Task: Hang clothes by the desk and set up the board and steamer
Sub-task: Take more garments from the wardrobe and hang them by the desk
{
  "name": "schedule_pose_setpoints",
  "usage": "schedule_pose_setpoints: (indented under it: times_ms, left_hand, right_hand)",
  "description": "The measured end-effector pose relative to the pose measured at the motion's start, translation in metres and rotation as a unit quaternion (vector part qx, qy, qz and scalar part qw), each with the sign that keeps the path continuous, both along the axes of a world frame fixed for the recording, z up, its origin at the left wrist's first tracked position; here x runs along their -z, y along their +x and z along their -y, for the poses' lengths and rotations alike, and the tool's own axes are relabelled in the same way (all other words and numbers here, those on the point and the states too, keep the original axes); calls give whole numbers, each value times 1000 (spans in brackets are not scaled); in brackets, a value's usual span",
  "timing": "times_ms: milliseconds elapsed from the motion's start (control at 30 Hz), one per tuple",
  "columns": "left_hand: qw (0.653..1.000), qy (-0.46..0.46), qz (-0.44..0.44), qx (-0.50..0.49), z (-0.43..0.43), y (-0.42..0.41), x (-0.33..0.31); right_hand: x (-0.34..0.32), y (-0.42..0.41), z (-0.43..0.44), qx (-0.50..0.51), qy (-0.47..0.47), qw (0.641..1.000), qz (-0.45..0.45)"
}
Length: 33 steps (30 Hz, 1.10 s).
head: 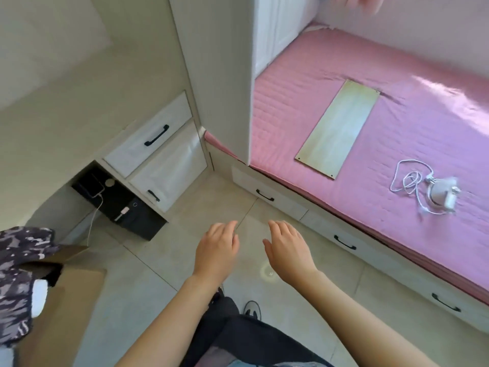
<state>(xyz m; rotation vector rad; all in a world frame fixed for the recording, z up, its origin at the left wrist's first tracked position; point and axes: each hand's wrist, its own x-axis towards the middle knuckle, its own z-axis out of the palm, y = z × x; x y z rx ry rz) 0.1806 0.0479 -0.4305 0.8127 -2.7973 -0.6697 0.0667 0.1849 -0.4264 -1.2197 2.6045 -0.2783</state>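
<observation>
Both hands, left (217, 250) and right (287, 250), outstretched palms down, fingers spread, empty, above tiled floor (148, 260)

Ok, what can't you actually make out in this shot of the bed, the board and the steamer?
All in the head view:
- Steamer: blurred; its shape and switch are unclear, and its cord is tangled, so no plug shows.
- Clothes: cut off by the left edge; count and type unknown.
- Box: contents hidden by the clothes.
- Hand at the top edge: cropped; whose it is is unclear.
- Left hand and right hand: palms face down, hidden.
</observation>
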Motion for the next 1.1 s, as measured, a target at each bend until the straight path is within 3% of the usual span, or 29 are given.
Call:
schedule_pose_setpoints:
  times_ms: [367,633,1100]
  left_hand:
    - [989,-84,-30,114,21,-143,1]
    - [982,-93,17,161,81,-248,8]
    - [987,-91,55,118,132,-383,14]
  right_hand:
    - [1,-118,2,94,14,995,-7]
    - [-12,-226,59,91,34,995,-21]
    - [-11,-368,122,43,8,999,-20]
